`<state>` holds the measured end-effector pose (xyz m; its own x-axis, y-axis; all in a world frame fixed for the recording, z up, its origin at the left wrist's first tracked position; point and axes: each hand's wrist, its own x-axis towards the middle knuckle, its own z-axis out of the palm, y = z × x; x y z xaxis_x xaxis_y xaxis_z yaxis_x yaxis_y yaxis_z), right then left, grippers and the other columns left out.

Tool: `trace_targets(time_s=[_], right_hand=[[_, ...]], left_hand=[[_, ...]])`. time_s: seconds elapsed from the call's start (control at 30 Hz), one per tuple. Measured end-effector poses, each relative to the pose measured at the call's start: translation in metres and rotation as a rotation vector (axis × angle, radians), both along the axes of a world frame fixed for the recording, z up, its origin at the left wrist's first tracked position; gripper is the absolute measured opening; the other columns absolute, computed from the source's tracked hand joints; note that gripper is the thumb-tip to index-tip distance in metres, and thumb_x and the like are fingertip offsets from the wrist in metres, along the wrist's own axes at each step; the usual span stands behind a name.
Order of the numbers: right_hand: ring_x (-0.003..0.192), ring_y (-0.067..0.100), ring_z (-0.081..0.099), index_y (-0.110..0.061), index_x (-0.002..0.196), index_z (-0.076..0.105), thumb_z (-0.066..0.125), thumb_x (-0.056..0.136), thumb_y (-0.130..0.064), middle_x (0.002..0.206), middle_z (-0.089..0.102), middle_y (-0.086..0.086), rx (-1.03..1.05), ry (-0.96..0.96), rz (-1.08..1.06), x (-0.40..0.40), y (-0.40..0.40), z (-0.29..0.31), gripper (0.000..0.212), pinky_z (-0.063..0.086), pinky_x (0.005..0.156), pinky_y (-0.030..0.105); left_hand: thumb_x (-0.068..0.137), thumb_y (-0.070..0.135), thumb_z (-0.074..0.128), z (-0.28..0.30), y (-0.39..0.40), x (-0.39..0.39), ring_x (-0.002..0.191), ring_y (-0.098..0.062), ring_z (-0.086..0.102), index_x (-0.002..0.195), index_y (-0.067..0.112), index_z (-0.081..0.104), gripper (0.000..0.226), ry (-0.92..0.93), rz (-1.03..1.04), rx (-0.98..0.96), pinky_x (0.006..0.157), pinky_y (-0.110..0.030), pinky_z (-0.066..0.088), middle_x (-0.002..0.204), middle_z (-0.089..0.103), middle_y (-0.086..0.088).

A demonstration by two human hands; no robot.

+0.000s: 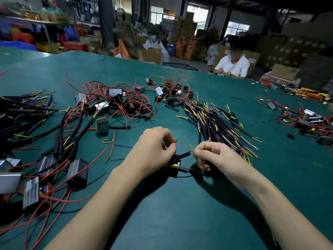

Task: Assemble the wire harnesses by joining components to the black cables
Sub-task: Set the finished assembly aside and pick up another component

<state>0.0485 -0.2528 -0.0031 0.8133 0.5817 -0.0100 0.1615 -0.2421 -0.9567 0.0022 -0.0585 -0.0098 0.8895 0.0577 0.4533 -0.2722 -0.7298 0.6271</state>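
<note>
My left hand [155,147] pinches the bare tip of a thin red wire [176,141] that leads from a small black component [174,166] lying on the green table [180,213] under my hands. A short black sleeve [184,154] sticks up from that component. My right hand [214,156] pinches the yellow lead ends [191,148] of a black cable; the cable itself is mostly hidden in my palm. The two wire tips sit a few centimetres apart.
A fan of black cables [216,123] with yellow and blue leads lies behind my right hand. Black components with red wires [126,103] are heaped at centre back, finished harnesses [36,132] at left. Another person [232,66] sits across the table.
</note>
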Motion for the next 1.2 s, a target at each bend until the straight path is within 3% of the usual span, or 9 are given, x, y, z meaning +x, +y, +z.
trace_targets(time_s=[0.1, 0.23, 0.37, 0.57, 0.7, 0.83, 0.97, 1.2], right_hand=[[0.054, 0.010, 0.048, -0.012, 0.079, 0.068, 0.056, 0.093, -0.011, 0.062, 0.056, 0.002, 0.029, 0.006, -0.002, 0.000, 0.001, -0.001, 0.018, 0.037, 0.050, 0.015], [0.055, 0.011, 0.048, -0.013, 0.080, 0.070, 0.056, 0.093, -0.009, 0.064, 0.056, 0.001, 0.027, -0.010, -0.019, -0.001, 0.001, -0.001, 0.019, 0.037, 0.051, 0.016], [0.054, 0.009, 0.047, -0.014, 0.077, 0.066, 0.055, 0.093, -0.008, 0.062, 0.056, -0.001, 0.004, -0.015, -0.017, -0.004, 0.001, 0.001, 0.020, 0.036, 0.054, 0.018], [0.052, 0.007, 0.048, -0.013, 0.076, 0.062, 0.054, 0.093, -0.006, 0.059, 0.056, -0.004, -0.022, -0.039, -0.022, -0.005, 0.002, 0.003, 0.020, 0.037, 0.053, 0.016], [0.052, 0.008, 0.047, -0.014, 0.074, 0.062, 0.054, 0.092, -0.004, 0.058, 0.055, -0.002, -0.036, -0.038, -0.030, -0.004, 0.004, 0.002, 0.021, 0.037, 0.052, 0.018], [0.053, 0.009, 0.048, -0.011, 0.075, 0.063, 0.053, 0.092, -0.004, 0.058, 0.056, 0.000, -0.007, -0.024, -0.066, -0.003, 0.005, 0.001, 0.021, 0.036, 0.056, 0.021], [0.053, 0.009, 0.047, -0.010, 0.074, 0.061, 0.053, 0.093, -0.005, 0.058, 0.055, 0.001, 0.021, -0.007, -0.066, -0.003, 0.005, 0.000, 0.021, 0.035, 0.056, 0.021], [0.054, 0.007, 0.047, -0.014, 0.079, 0.062, 0.056, 0.094, -0.008, 0.060, 0.055, -0.006, 0.044, -0.097, -0.009, -0.002, 0.003, -0.001, 0.017, 0.038, 0.055, 0.016]], left_hand=[[0.083, 0.018, 0.063, -0.001, -0.002, -0.002, 0.070, -0.011, 0.059, 0.078, 0.022, 0.062, 0.006, 0.079, -0.022, -0.080, 0.067, -0.027, 0.047, 0.073, 0.064, 0.010], [0.083, 0.020, 0.068, 0.002, -0.004, -0.004, 0.071, -0.005, 0.057, 0.076, 0.022, 0.054, 0.016, 0.191, -0.115, -0.185, 0.067, -0.013, 0.042, 0.076, 0.063, 0.008], [0.080, 0.026, 0.075, 0.003, -0.006, -0.007, 0.073, -0.008, 0.059, 0.084, 0.020, 0.057, 0.019, 0.288, -0.191, -0.229, 0.075, -0.022, 0.046, 0.077, 0.064, 0.005], [0.081, 0.014, 0.073, 0.006, -0.007, -0.009, 0.062, 0.001, 0.057, 0.078, 0.017, 0.069, 0.006, 0.216, -0.239, -0.189, 0.067, -0.011, 0.043, 0.070, 0.067, 0.004], [0.079, 0.009, 0.068, 0.005, -0.010, -0.011, 0.064, -0.011, 0.059, 0.085, 0.019, 0.067, 0.012, 0.162, -0.228, -0.137, 0.071, -0.024, 0.047, 0.065, 0.064, 0.007], [0.073, 0.020, 0.061, 0.003, -0.013, -0.012, 0.068, -0.021, 0.060, 0.087, 0.025, 0.063, 0.015, 0.108, -0.234, -0.104, 0.082, -0.031, 0.045, 0.064, 0.062, 0.011], [0.077, 0.022, 0.077, -0.001, -0.013, -0.008, 0.062, -0.014, 0.058, 0.082, 0.022, 0.064, 0.013, 0.047, -0.227, -0.136, 0.071, -0.025, 0.045, 0.062, 0.061, 0.008], [0.079, 0.014, 0.070, -0.004, -0.019, -0.006, 0.060, -0.007, 0.060, 0.072, 0.017, 0.069, 0.008, -0.033, -0.152, -0.147, 0.069, -0.023, 0.048, 0.061, 0.065, 0.008]])
